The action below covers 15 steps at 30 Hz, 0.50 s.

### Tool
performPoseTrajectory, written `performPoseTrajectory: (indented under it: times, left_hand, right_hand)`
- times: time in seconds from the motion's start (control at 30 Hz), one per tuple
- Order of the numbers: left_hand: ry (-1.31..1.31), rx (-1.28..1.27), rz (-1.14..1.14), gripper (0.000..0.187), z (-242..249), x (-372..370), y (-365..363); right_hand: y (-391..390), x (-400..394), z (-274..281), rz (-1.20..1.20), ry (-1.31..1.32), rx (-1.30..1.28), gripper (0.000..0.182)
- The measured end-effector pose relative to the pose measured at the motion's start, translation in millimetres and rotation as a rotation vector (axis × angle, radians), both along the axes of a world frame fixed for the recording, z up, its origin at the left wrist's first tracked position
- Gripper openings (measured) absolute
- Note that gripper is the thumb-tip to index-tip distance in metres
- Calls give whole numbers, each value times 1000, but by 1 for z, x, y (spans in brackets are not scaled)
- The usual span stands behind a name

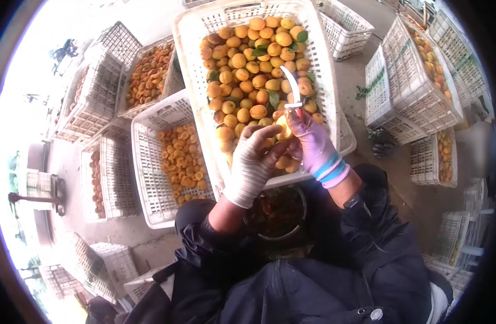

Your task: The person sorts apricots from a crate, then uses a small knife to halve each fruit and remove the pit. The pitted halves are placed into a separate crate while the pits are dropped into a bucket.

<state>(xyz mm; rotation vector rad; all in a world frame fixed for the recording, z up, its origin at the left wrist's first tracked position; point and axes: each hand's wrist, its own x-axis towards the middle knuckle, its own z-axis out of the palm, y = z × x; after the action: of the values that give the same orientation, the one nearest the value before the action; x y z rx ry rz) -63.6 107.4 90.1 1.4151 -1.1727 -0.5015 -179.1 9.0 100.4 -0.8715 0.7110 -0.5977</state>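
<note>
My left hand (252,164), in a white striped glove with bare fingertips, is closed around an apricot (283,129). My right hand (314,144), in a purple glove with a blue band, grips a curved knife (295,90) by its red handle. The blade points up and away from me, and the right fingertips meet the held apricot. Both hands are over the near end of a large white crate (324,65) filled with whole apricots (242,75) and a few green leaves.
Left of the big crate, another white crate (145,162) holds split apricots (183,156). A bucket (275,213) with dark contents stands between my knees. Stacked crates (404,81) rise on the right. A person's dark shoe (384,150) is on the floor nearby.
</note>
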Motion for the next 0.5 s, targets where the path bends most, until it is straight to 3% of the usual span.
performPoseTrajectory:
  times: [0.1,0.17,0.27,0.37,0.43,0.5]
  left_hand:
    - [-24,-56,5,24,-4,1,-2]
    - [34,-47,-14,23,2,0,1]
    - [-118,-33,19,21,-14,9,1]
    - [-5,-97,-44,16,-18,15,7]
    - [674,306,-13,19,-7,18,15]
    - [756,311,55,31,-24,25,16]
  right_hand:
    - [4,1,-2,20,83,-151,37]
    - [4,-1,2,47,128,-139,37]
    - [4,0,-5,83,123,-143,34]
    - [3,3,-9,103,160,-99,31]
    - [1,8,-2,143,181,-209,32]
    - [5,19,5,127,110,-184,31]
